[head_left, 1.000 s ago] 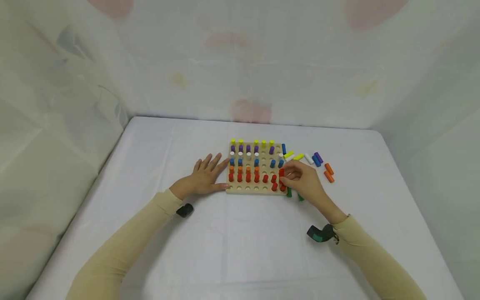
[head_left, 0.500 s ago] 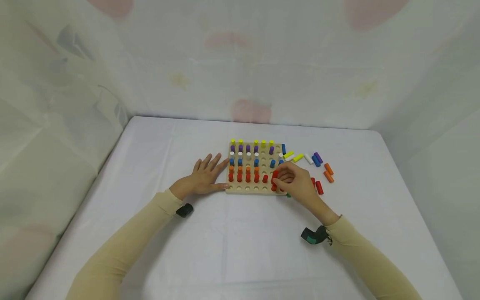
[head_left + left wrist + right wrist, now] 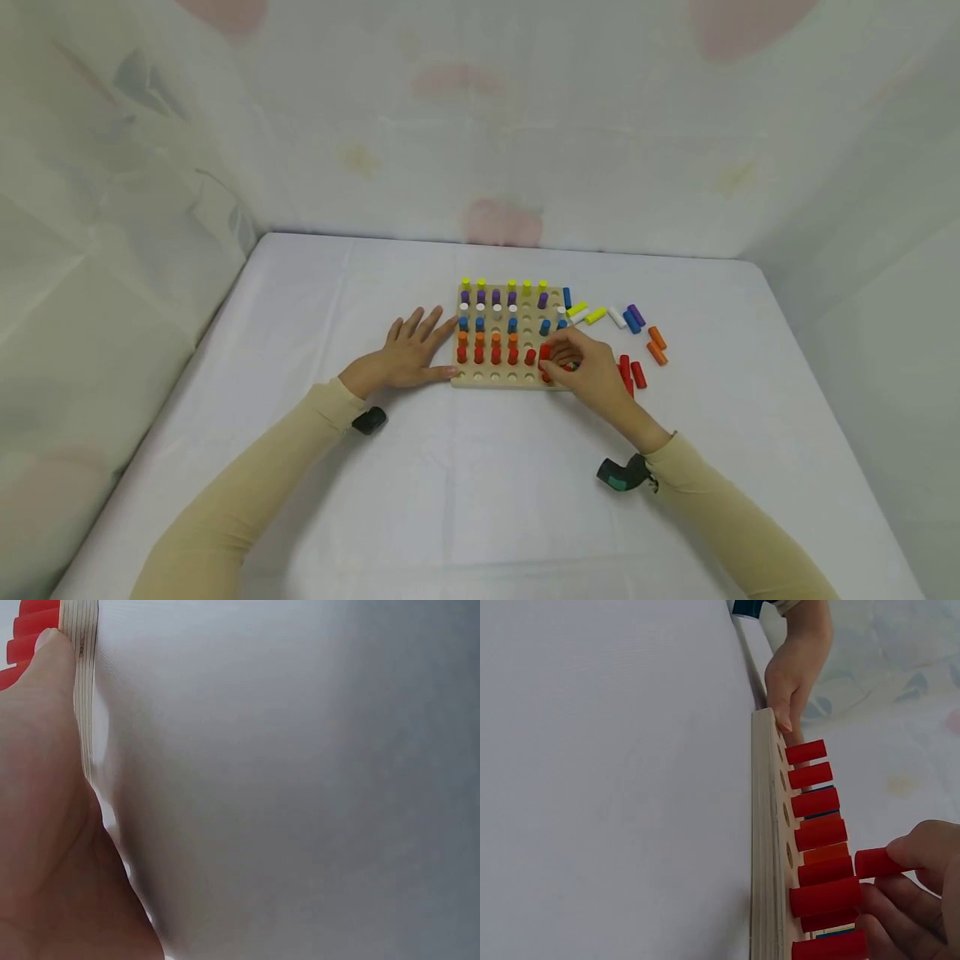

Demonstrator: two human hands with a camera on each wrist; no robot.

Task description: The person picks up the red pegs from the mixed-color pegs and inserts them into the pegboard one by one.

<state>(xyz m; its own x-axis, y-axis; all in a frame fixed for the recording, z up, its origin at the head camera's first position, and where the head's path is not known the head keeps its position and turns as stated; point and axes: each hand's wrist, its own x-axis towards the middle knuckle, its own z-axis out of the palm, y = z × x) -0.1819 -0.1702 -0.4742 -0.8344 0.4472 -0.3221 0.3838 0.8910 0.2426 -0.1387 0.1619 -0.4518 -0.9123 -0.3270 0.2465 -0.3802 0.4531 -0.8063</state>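
Observation:
A wooden pegboard (image 3: 487, 384) lies on the white table, with standing pegs in rows of yellow, purple, white, blue, orange and red. My left hand (image 3: 408, 354) rests with spread fingers at the board's left edge, and its thumb (image 3: 54, 656) lies on the near corner. Over the right part of the board, my right hand (image 3: 592, 375) pinches a red peg (image 3: 875, 862) between thumb and fingers. That peg is close over the near red pegs (image 3: 825, 896). The hand hides the board's near right corner in the head view.
Loose pegs lie right of the board: red (image 3: 638, 375), orange (image 3: 657, 353), yellow (image 3: 596, 316), white (image 3: 617, 317), blue (image 3: 567, 297) and purple (image 3: 637, 315). Patterned cloth (image 3: 600, 150) hangs behind the table.
My right hand has moved left from the board's right edge with the red peg and come slightly lower, uncovering several loose red pegs at the right. My left hand stays put.

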